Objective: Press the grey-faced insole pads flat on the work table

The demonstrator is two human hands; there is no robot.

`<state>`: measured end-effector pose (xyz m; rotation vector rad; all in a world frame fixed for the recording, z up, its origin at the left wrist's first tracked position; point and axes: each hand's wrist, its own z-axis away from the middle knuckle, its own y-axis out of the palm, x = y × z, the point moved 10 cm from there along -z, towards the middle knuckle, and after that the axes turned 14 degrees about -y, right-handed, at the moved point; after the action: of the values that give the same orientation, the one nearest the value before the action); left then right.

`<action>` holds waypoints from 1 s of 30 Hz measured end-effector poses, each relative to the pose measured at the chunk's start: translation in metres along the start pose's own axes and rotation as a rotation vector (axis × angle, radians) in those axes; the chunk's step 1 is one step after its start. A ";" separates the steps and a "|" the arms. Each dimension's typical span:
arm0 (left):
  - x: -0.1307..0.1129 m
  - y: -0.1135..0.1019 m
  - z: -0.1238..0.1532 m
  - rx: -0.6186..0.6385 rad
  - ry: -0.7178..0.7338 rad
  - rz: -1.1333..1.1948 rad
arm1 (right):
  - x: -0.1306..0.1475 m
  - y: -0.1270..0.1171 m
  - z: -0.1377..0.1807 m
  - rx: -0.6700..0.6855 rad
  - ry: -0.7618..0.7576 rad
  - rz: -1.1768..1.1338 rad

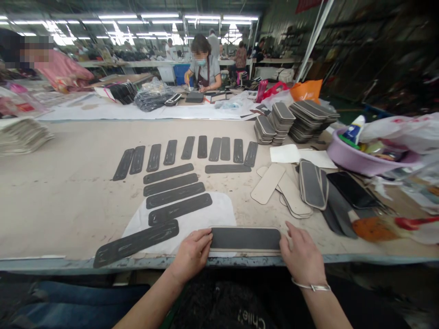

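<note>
Nearest the camera, 2 bare hands press on a dark padded strip (245, 238) at the front edge of the worktable (68, 201). The left hand (192, 253) covers the strip's left end, its fingers curled over the short edge; the right hand (302, 256), with a bracelet (311, 286) at the wrist, lies at the right end with fingers spread and flat. Neither hand closes around the strip: both rest open on it, one at each end, and the strip lies flat between them. Its long axis runs left to right, parallel to the table edge, and a pale backing shows as a thin rim around the dark face. Both ends sit partly under fingers, so their shape is hard to read.

The strip's left part rests on a white sheet (206, 214), which also carries some of a fan of 5 long dark strips (174, 196) slanting up to the right. Beyond these lies a row of 10 shorter dark pieces (187, 151), standing roughly end-on to the viewer. To the right are beige cut-outs (269, 183), a padded dark piece (312, 183), a black phone (351, 189) and a lilac basin (346, 157) whose contents are blurred. Stacks of finished pieces (295, 119) stand farther back. A person (204, 66) works at the far table.
</note>
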<state>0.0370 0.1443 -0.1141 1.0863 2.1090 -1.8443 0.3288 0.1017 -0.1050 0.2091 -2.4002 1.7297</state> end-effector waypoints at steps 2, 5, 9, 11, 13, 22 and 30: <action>0.000 0.001 0.000 0.002 0.004 -0.004 | 0.049 -0.005 -0.002 -0.046 -0.183 -0.065; -0.001 0.000 -0.001 -0.006 0.009 -0.004 | 0.137 0.021 0.003 0.116 -0.504 -0.176; -0.002 -0.001 -0.002 -0.016 0.030 0.003 | 0.196 0.057 0.017 0.267 -0.649 -0.268; -0.002 -0.001 -0.002 -0.012 0.029 -0.004 | 0.190 0.066 0.020 0.303 -0.635 -0.259; -0.002 0.000 -0.002 -0.007 0.026 -0.012 | 0.165 0.069 0.021 0.332 -0.596 -0.211; -0.003 0.000 -0.005 0.024 0.006 0.052 | 0.031 0.052 0.025 0.251 -0.313 0.063; 0.024 0.008 -0.015 0.135 -0.351 0.016 | 0.033 0.060 0.015 -0.075 -0.200 -0.354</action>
<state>0.0292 0.1675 -0.1294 0.7318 1.7951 -2.0200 0.2824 0.1058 -0.1575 0.7782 -2.3718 1.5164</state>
